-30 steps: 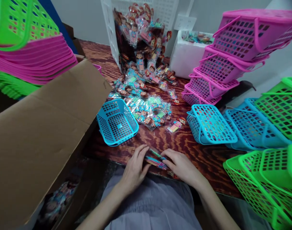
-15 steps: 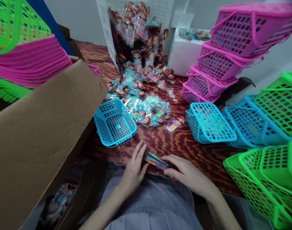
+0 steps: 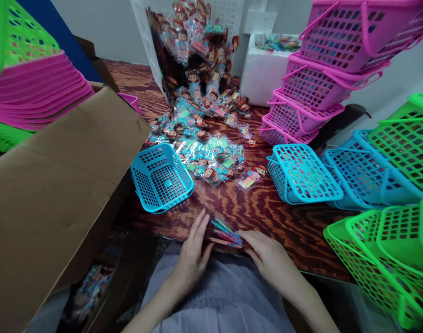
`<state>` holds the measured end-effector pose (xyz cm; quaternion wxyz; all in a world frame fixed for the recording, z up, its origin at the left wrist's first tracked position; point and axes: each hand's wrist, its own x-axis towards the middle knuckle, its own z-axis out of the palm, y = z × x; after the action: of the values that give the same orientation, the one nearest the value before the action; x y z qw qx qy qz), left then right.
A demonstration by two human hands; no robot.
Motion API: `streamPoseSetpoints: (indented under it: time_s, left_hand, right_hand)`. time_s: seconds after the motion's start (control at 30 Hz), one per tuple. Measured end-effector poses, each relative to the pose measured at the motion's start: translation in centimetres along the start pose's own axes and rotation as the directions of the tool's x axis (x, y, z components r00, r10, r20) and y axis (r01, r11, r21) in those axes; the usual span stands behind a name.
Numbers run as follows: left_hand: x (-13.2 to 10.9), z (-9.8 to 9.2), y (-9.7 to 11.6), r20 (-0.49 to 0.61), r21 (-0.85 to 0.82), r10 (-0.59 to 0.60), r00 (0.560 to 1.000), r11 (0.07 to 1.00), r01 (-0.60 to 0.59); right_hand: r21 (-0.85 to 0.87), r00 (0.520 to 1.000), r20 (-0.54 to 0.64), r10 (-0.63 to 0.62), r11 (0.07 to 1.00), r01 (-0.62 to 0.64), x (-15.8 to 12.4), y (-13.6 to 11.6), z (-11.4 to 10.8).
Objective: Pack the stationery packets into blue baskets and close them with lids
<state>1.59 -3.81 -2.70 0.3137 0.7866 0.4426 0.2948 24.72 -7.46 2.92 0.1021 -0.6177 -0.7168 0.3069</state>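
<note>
A small bundle of plastic packets (image 3: 225,233) with coloured edges is held on its side between my hands at the table's front edge. My right hand (image 3: 263,252) pinches the packets at their right end. Alongside their left end is my left hand (image 3: 194,247), its fingers stretched out and its thumb apart; whether it touches them I cannot tell. An open blue basket (image 3: 163,178) sits just beyond my left hand. Behind it spreads a pile of clear packets with cartoon dolls (image 3: 208,152). One loose doll packet (image 3: 252,177) lies to the right of the pile.
A white crate (image 3: 145,41) spills doll packets at the back, beside a white foam box (image 3: 262,74). Stacked pink baskets (image 3: 308,88), blue baskets (image 3: 303,173) and green baskets (image 3: 381,245) line the right. A large cardboard flap (image 3: 65,180) blocks the left.
My right hand has closed in on the packets' right end, and the packets have fanned slightly apart. My left hand has shifted little. The camera view has moved slightly.
</note>
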Motion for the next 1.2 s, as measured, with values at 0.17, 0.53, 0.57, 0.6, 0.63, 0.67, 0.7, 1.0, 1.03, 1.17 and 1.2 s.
streamPoseSetpoints:
  time_s: [0.17,0.53,0.57,0.6,0.63,0.67,0.7,1.0,1.03,1.17,1.2]
  left_hand:
    - [-0.5,-0.2,-0.4,-0.056,0.025,0.008,0.998,1.000,-0.006]
    - [-0.5,-0.1,-0.7,-0.013,-0.068,-0.032,0.999,0.997,0.031]
    - [-0.2,-0.5,-0.3,0.000,-0.039,-0.024,1.000,0.999,0.024]
    - [0.3,-1.0,0.0,0.010,0.009,-0.006,1.000,1.000,0.006]
    - [0.9,-1.5,0.4,0.023,0.077,0.025,0.999,0.997,-0.027]
    - [1.5,-2.0,0.8,0.047,0.156,0.070,0.996,0.985,-0.077]
    - [2.2,-2.4,1.1,0.091,0.232,0.127,0.988,0.962,-0.145]
    - [6.3,-1.7,-0.3,0.437,0.381,0.268,0.859,0.809,-0.447]
    - [6.4,-1.9,-0.3,0.432,0.381,0.256,0.865,0.817,-0.432]
    - [6.5,-3.8,0.2,0.392,0.420,0.092,0.915,0.867,-0.267]
    - [6.4,-4.1,0.3,0.380,0.425,0.063,0.923,0.874,-0.235]
  right_hand:
    - [-0.035,1.000,-0.011,-0.021,0.999,0.021,-0.3,0.1,0.4]
    - [-0.073,1.000,-0.016,-0.020,0.997,0.019,-0.1,-0.4,0.7]
    - [-0.073,1.000,-0.015,-0.021,0.997,0.020,-0.1,-0.5,0.7]
    - [-0.074,1.000,-0.015,-0.019,0.997,0.018,0.0,-0.7,0.6]
    - [-0.072,1.000,-0.016,-0.014,0.997,0.013,0.1,-0.8,0.4]
    - [-0.060,1.000,-0.014,-0.010,0.998,0.009,0.3,-1.0,0.1]
    - [-0.031,1.000,0.006,-0.014,0.999,0.014,0.7,-1.1,-0.4]
    - [-0.292,0.965,-0.222,0.140,0.935,-0.202,12.5,4.3,-7.5]
    - [-0.346,0.959,-0.235,0.155,0.909,-0.232,13.7,4.9,-7.9]
    - [-0.418,0.962,-0.200,0.185,0.872,-0.255,15.1,5.1,-8.2]
    - [-0.427,0.962,-0.191,0.195,0.866,-0.260,14.8,4.5,-7.9]
